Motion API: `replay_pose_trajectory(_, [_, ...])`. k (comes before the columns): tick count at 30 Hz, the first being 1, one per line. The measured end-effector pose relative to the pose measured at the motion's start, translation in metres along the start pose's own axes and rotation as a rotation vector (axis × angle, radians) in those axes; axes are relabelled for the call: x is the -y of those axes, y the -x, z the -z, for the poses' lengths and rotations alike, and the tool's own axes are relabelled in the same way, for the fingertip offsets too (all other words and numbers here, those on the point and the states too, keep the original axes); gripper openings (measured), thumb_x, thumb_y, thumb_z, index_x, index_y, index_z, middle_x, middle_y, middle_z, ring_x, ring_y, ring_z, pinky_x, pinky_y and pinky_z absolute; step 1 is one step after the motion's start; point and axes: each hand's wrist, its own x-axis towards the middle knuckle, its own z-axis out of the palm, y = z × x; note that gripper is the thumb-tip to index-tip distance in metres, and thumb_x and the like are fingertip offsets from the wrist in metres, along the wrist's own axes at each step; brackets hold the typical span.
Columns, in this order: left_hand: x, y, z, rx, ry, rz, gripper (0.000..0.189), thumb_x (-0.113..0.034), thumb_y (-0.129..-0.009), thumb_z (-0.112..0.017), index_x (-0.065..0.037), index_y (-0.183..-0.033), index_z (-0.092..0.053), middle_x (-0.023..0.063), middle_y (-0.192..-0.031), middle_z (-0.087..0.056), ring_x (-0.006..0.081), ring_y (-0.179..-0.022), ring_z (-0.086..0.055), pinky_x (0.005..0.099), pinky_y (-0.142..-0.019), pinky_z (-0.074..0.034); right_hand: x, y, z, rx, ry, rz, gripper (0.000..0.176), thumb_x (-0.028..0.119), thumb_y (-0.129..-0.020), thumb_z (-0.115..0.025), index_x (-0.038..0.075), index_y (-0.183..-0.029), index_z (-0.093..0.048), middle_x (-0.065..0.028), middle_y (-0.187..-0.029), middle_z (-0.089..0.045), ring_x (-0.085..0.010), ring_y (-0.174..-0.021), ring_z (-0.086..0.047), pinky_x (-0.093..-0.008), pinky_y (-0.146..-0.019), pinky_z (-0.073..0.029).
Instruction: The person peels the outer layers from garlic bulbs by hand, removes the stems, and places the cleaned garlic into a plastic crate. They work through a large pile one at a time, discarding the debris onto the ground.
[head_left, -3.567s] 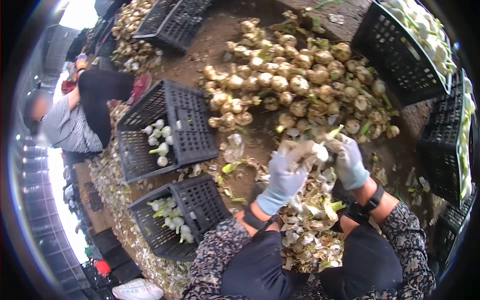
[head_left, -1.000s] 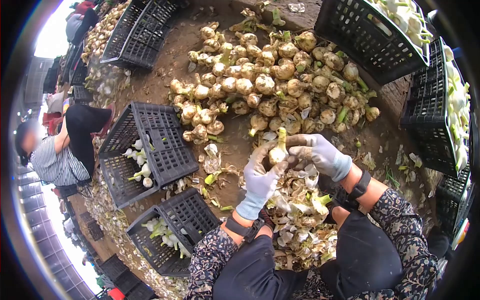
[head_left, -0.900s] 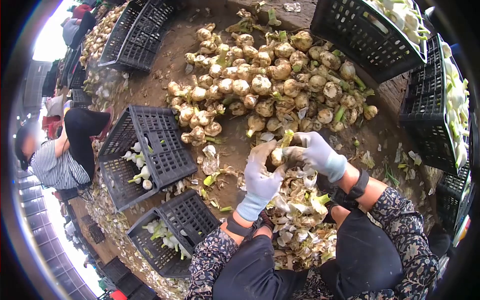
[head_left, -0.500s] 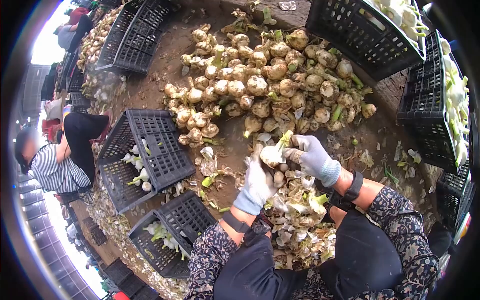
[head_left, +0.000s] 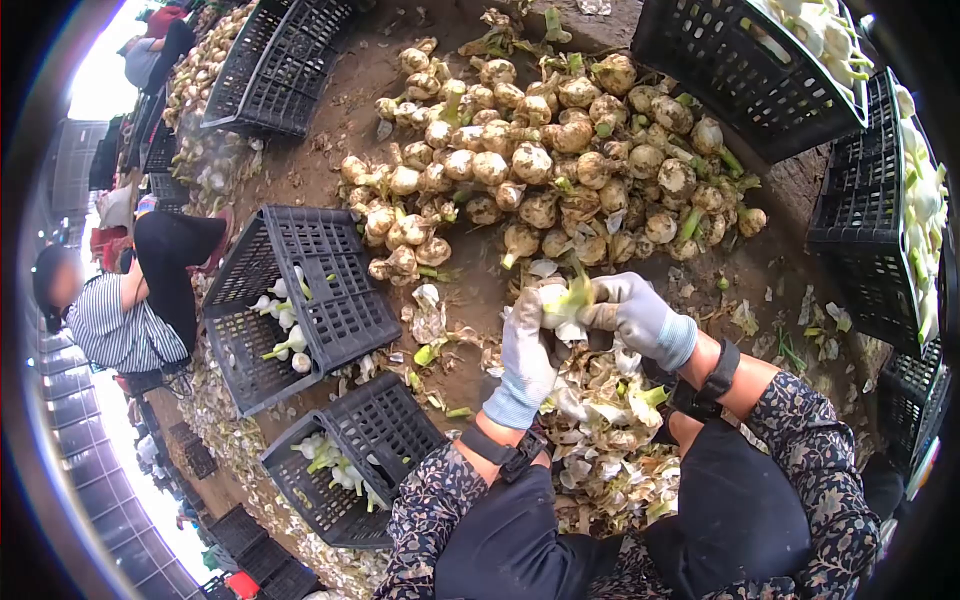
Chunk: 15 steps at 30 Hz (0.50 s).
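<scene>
My left hand [head_left: 527, 350], in a pale work glove, is wrapped round the left side of a white garlic bulb [head_left: 553, 305]. From the right, my right hand [head_left: 637, 315], also gloved, pinches the bulb's green-and-white stem and leaf layers [head_left: 574, 300]. Just beyond both hands lies a heap of unpeeled, soil-stained garlic bulbs [head_left: 545, 160] on the ground. Loose peelings [head_left: 610, 440] are piled below the hands, between the knees.
Two tilted black crates [head_left: 335, 285] [head_left: 385, 430] at the left hold white bulbs. Crates of white garlic [head_left: 745, 75] [head_left: 870, 200] stand at the upper right, another crate [head_left: 280, 70] at the upper left. A person in a striped top [head_left: 125, 325] sits at the far left.
My right hand has pulled at the bulb's outer layers, which now hang looser and lower. My left hand still holds the bulb. The whole view has shifted slightly.
</scene>
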Motion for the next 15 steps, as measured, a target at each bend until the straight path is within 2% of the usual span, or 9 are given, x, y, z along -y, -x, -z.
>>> replay_pose_trajectory(1, [-0.003, 0.003, -0.003, -0.009, 0.153, 0.066, 0.046, -0.045, -0.096, -0.049, -0.003, -0.111, -0.057, 0.0056, -0.083, -0.060, 0.0124, -0.067, -0.054, 0.0246, -0.060, -0.046, 0.003, 0.000, 0.003, -0.025, 0.017, -0.034, 0.008, 0.008, -0.090, -0.062, 0.002, -0.092, -0.065, 0.0013, -0.073, -0.064, -0.0045, -0.060, -0.058, -0.0201, -0.054, -0.047])
replay_pose_trajectory(2, [0.004, 0.000, 0.001, 0.037, 0.227, 0.040, 0.048, -0.048, -0.096, -0.047, -0.005, -0.114, -0.057, 0.0063, -0.085, -0.062, 0.0115, -0.063, -0.054, 0.0236, -0.049, -0.043, 0.001, -0.003, 0.007, -0.079, 0.000, -0.001, 0.007, 0.009, -0.089, -0.063, 0.002, -0.089, -0.066, 0.0013, -0.071, -0.064, -0.0056, -0.058, -0.059, -0.0211, -0.053, -0.048])
replay_pose_trajectory(3, [0.001, 0.001, 0.001, 0.038, 0.226, 0.043, 0.048, -0.048, -0.096, -0.047, -0.005, -0.114, -0.057, 0.0063, -0.085, -0.062, 0.0115, -0.063, -0.054, 0.0236, -0.049, -0.043, -0.002, -0.007, 0.011, -0.134, -0.018, 0.032, 0.008, 0.009, -0.089, -0.063, 0.002, -0.086, -0.066, 0.0013, -0.070, -0.064, -0.0066, -0.057, -0.059, -0.0220, -0.052, -0.048])
replay_pose_trajectory(5, [-0.006, 0.002, 0.002, 0.084, 0.196, 0.223, 0.050, -0.049, -0.095, -0.047, -0.004, -0.115, -0.057, 0.0075, -0.086, -0.062, 0.0121, -0.063, -0.054, 0.0231, -0.046, -0.041, -0.003, -0.009, 0.018, -0.149, 0.073, 0.029, 0.009, 0.008, -0.088, -0.064, 0.002, -0.082, -0.066, 0.0014, -0.070, -0.064, -0.0063, -0.057, -0.058, -0.0219, -0.053, -0.047])
replay_pose_trajectory(9, [-0.011, 0.001, 0.007, 0.142, 0.218, 0.258, 0.052, -0.048, -0.096, -0.045, -0.002, -0.118, -0.056, 0.0078, -0.085, -0.062, 0.0124, -0.058, -0.052, 0.0224, -0.046, -0.040, 0.002, -0.021, 0.022, -0.238, 0.197, 0.060, 0.007, 0.006, -0.086, -0.064, -0.001, -0.085, -0.067, 0.0014, -0.068, -0.063, -0.0057, -0.059, -0.052, -0.0226, -0.056, -0.045])
replay_pose_trajectory(11, [-0.010, 0.002, 0.007, 0.166, 0.204, 0.238, 0.052, -0.047, -0.096, -0.047, -0.002, -0.121, -0.054, 0.0080, -0.085, -0.062, 0.0121, -0.055, -0.050, 0.0224, -0.045, -0.040, -0.001, -0.027, 0.029, -0.367, 0.545, 0.093, 0.009, 0.005, -0.085, -0.065, -0.002, -0.089, -0.067, -0.0008, -0.072, -0.064, -0.0081, -0.063, -0.053, -0.0250, -0.059, -0.046])
replay_pose_trajectory(13, [-0.005, 0.006, 0.010, 0.218, 0.310, 0.333, 0.049, -0.043, -0.095, -0.051, -0.002, -0.121, -0.052, 0.0082, -0.084, -0.061, 0.0119, -0.056, -0.052, 0.0224, -0.044, -0.040, -0.005, -0.035, 0.036, -0.563, 0.212, 0.113, 0.016, 0.003, -0.086, -0.060, -0.004, -0.099, -0.066, -0.0076, -0.084, -0.069, -0.0128, -0.069, -0.060, -0.0258, -0.066, -0.049])
replay_pose_trajectory(15, [-0.005, 0.009, 0.012, 0.216, 0.259, 0.311, 0.047, -0.041, -0.094, -0.054, -0.003, -0.120, -0.052, 0.0081, -0.084, -0.061, 0.0122, -0.058, -0.053, 0.0226, -0.044, -0.040, 0.008, -0.037, 0.067, -0.751, 0.282, 0.063, 0.021, 0.002, -0.087, -0.058, -0.005, -0.106, -0.064, -0.0093, -0.087, -0.069, -0.0139, -0.073, -0.062, -0.0247, -0.070, -0.049])
